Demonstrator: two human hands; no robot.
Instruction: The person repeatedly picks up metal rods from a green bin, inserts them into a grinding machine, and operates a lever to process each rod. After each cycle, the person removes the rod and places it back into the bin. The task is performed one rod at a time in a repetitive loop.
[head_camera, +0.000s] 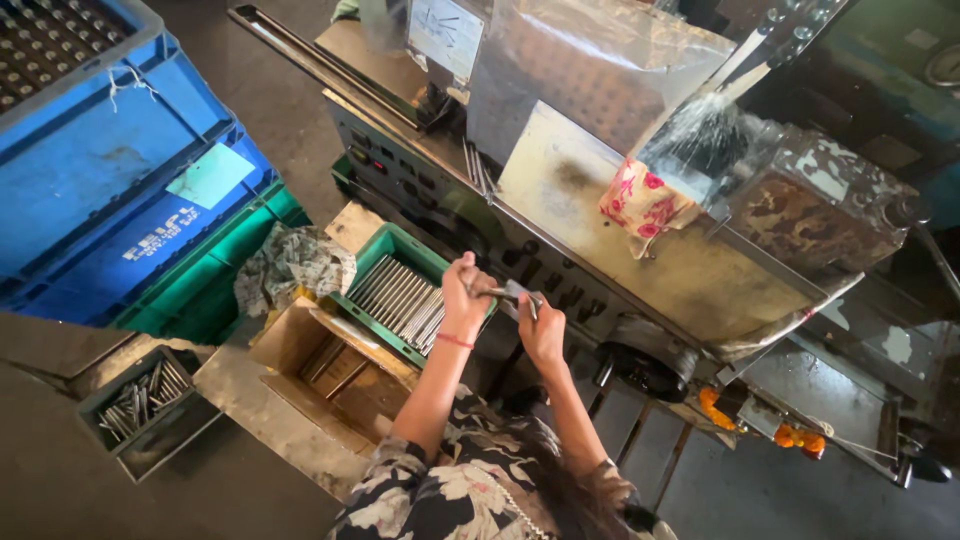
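My left hand, with a red band on the wrist, is closed around one end of a short metal rod. My right hand grips the rod's other end, where a small grey metal piece sits. Both hands are held close together in front of the machine's control panel. Just left of my hands, a green crate holds a row of several long metal rods.
A large worn metal machine fills the right, with a red-and-white cloth on its flat top and coolant spraying behind it. Blue crates are stacked at left. A cardboard box and a dark tray of metal parts stand on the floor.
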